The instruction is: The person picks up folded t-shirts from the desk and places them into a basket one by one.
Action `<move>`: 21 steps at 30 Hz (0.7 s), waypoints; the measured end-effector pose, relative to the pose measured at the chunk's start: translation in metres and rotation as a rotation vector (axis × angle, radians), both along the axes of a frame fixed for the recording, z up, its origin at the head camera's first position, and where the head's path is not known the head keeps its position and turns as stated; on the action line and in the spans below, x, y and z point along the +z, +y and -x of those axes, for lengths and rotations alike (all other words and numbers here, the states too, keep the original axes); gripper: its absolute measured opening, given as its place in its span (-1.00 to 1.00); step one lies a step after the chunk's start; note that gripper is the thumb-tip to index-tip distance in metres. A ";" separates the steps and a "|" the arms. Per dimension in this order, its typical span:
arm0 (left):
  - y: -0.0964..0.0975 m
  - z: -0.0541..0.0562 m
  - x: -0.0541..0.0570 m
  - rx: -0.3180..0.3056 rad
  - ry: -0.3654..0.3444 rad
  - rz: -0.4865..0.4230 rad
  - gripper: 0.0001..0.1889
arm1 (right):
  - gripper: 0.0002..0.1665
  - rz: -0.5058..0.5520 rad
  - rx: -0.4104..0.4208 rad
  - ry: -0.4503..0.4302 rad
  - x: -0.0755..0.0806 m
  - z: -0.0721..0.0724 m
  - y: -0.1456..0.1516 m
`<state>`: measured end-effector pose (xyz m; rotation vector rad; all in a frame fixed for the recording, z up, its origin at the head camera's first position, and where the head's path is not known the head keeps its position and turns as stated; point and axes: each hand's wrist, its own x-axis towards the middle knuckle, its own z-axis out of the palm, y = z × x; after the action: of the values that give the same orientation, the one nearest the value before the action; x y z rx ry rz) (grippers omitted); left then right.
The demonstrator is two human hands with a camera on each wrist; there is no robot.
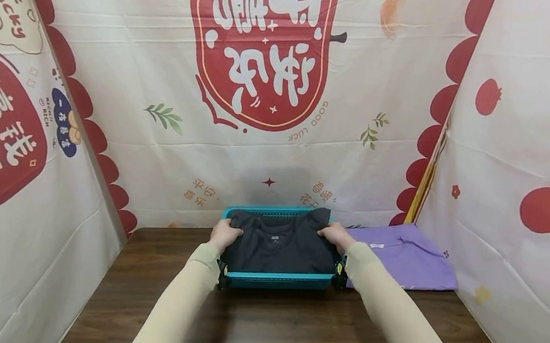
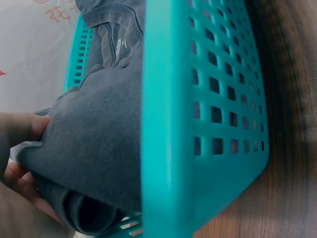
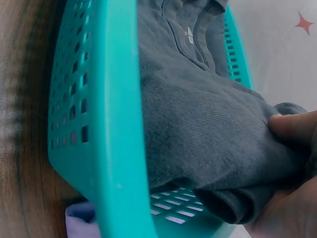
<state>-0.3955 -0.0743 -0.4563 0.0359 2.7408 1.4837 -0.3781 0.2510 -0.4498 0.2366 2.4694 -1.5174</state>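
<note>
A dark grey shirt (image 1: 272,248) lies folded in a teal plastic basket (image 1: 279,280), its neckline and small printed label facing up. My left hand (image 1: 226,235) pinches the shirt's left edge between thumb and fingers, by the basket's left end. At the opposite end, my right hand (image 1: 337,236) pinches the right edge, where a corner of cloth stands up. Both wrist views show the thumb on top of the grey cloth (image 2: 94,134) and fingers beneath, with a rolled layer hanging under it. In the right wrist view, part of the slotted basket wall (image 3: 119,148) shows beside the shirt.
A folded purple garment (image 1: 408,259) lies on the wooden table (image 1: 270,325) to the right of the basket, close to it. Printed cloth walls (image 1: 266,159) enclose the table at the back and both sides. The basket stands near the back wall.
</note>
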 end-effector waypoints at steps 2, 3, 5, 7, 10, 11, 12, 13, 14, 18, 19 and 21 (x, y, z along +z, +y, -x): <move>0.001 0.000 -0.001 -0.004 -0.004 0.026 -0.59 | -0.24 -0.006 0.003 -0.011 -0.004 0.002 0.000; 0.002 0.000 -0.002 -0.006 -0.007 0.037 -0.59 | -0.23 -0.012 0.005 -0.013 -0.005 0.003 -0.001; 0.002 0.000 -0.004 -0.009 -0.013 0.050 -0.58 | -0.24 -0.021 0.009 -0.014 -0.009 0.005 -0.002; 0.003 0.000 -0.005 -0.010 -0.022 0.054 -0.55 | -0.24 -0.031 0.015 -0.007 -0.012 0.007 -0.002; 0.003 0.002 -0.007 -0.012 -0.022 0.057 -0.50 | -0.27 -0.047 0.028 0.011 -0.013 0.008 -0.003; 0.003 0.002 -0.007 -0.015 -0.019 0.062 -0.50 | -0.27 -0.050 0.031 0.017 -0.013 0.008 -0.004; 0.003 0.002 -0.008 -0.018 -0.016 0.067 -0.50 | -0.28 -0.054 0.034 0.022 -0.013 0.007 -0.004; 0.003 0.002 -0.008 -0.022 -0.013 0.073 -0.50 | -0.28 -0.057 0.036 0.027 -0.012 0.005 -0.005; 0.003 0.002 -0.009 -0.025 -0.009 0.081 -0.50 | -0.29 -0.059 0.039 0.030 -0.012 0.004 -0.005; 0.004 0.002 -0.010 -0.031 -0.002 0.107 -0.49 | -0.29 -0.061 0.042 0.033 -0.009 0.001 -0.005; 0.004 0.002 -0.010 -0.031 -0.003 0.111 -0.48 | -0.30 -0.064 0.047 0.035 -0.009 0.001 -0.004; 0.004 0.002 -0.009 -0.028 -0.003 0.121 -0.46 | -0.31 -0.068 0.060 0.040 -0.009 0.001 -0.003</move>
<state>-0.3977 -0.0703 -0.4650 0.0685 2.8090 1.3081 -0.3793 0.2479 -0.4586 0.1444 2.5376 -1.4299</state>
